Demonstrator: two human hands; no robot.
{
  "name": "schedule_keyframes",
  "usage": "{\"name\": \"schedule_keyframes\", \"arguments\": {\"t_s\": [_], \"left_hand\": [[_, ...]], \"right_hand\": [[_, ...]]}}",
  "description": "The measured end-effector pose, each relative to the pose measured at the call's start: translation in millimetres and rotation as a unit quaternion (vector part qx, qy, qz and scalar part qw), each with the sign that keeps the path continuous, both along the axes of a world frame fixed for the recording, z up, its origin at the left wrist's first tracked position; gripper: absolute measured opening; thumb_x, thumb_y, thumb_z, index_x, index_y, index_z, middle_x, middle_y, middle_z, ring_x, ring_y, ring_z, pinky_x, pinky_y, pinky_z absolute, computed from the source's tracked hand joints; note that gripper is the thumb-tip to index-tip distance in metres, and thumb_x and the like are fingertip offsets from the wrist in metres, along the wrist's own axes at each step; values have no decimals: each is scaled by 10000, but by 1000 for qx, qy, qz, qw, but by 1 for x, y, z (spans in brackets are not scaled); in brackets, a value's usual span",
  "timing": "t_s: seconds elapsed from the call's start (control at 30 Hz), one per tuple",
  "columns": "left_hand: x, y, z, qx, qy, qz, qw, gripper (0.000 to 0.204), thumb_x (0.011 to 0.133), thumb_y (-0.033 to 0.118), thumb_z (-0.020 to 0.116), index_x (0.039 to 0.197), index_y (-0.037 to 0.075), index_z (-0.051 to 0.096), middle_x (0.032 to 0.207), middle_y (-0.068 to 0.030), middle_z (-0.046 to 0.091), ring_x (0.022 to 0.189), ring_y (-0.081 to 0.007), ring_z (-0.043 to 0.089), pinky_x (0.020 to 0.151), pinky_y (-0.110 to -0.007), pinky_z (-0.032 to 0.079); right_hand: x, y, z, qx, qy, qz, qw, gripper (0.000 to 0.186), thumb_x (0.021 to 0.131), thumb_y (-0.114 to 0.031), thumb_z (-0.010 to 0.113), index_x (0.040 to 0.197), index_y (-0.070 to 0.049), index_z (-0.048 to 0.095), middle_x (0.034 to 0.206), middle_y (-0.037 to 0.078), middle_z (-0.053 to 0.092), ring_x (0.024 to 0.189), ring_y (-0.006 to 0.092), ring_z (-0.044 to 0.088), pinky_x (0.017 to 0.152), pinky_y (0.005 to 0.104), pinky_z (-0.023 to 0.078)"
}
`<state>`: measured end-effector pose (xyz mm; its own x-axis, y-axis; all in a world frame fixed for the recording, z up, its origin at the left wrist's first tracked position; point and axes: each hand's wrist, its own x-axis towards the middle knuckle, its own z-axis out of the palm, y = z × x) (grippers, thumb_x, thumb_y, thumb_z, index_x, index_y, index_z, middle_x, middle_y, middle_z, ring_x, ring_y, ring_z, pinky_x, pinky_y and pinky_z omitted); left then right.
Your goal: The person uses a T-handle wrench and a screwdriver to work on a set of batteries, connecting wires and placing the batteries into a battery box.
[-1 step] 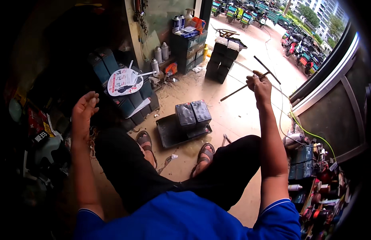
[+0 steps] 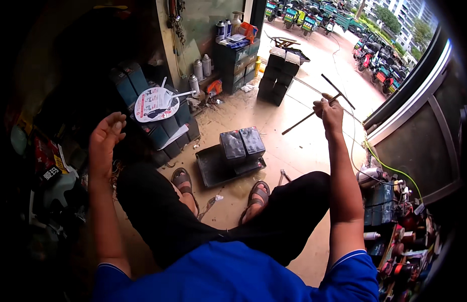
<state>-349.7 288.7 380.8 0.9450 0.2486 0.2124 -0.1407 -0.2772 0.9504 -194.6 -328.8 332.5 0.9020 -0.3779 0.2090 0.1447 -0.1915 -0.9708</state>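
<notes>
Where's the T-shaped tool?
In the head view, the tool is right of centre, in the right hand, pictured above the right knee.

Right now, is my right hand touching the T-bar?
Touching: the head view shows the right hand closed around the T-bar, near its crossbar.

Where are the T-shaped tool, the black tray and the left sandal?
T-shaped tool (image 2: 299, 122): head view, on its long shaft.
Black tray (image 2: 211, 165): head view, on its bare left part.
Left sandal (image 2: 181, 177): head view, on its strap.
</notes>
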Motion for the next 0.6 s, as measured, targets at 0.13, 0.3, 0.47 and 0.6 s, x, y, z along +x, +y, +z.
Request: {"name": "schedule_keyframes", "arguments": {"t_s": [0.13, 0.3, 0.47, 0.6], "left_hand": [[0, -80, 32, -66, -15, -122, 990, 344, 1079, 193, 598, 1385, 39, 625, 1324, -58, 697, 1247, -163, 637, 1023, -327, 489], [40, -142, -47, -173, 147, -139, 964, 370, 1041, 188, 679, 1370, 28, 620, 1279, -28, 692, 1118, -116, 644, 914, -255, 503], [80, -202, -148, -212, 354, -108, 905, 493, 1002, 376, 745, 1352, 50, 624, 1166, 8, 669, 1060, -98, 601, 890, -302, 494], [108, -210, -244, -158, 422, -69, 890, 721, 947, 601, 735, 1403, 61, 589, 1280, -64, 619, 1194, -192, 557, 951, -413, 484]], "right_hand": [[-27, -83, -58, -126, 166, -74, 975, 399, 1080, -160, 523, 1409, 65, 532, 896, 157, 734, 682, 181, 691, 603, 310, 561], [-77, -109, -228, -24, 366, -64, 928, 354, 1073, -131, 480, 1324, 90, 594, 844, 195, 736, 626, 238, 708, 546, 369, 562], [-133, -82, -382, 144, 410, -69, 898, 360, 1069, -58, 436, 1386, 107, 483, 863, 277, 695, 626, 314, 692, 537, 421, 550], [-147, -71, -444, 217, 482, -36, 848, 165, 1066, -96, 448, 1189, 10, 473, 915, 257, 689, 683, 353, 707, 568, 427, 569]]}}
